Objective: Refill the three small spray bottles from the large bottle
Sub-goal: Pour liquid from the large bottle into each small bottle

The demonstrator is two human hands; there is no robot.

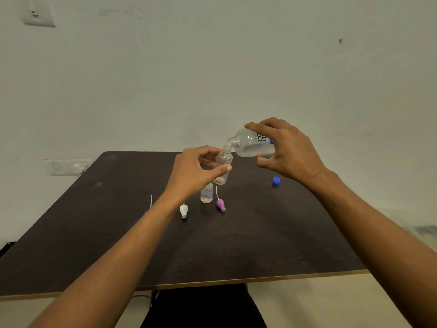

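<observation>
Head view: right hand (287,150) curled round the big bottle (254,144), tipped sideways, uncapped, clear liquid pooled low, mouth at the small bottle (223,168) neck. Left hand (196,171) pinches that clear, near-empty one above the table (94,233). Below the left fingers: yellowish bottle (206,193), white (184,210) and purple sprayer (221,205). Blue cap (276,180) below the right.
</observation>
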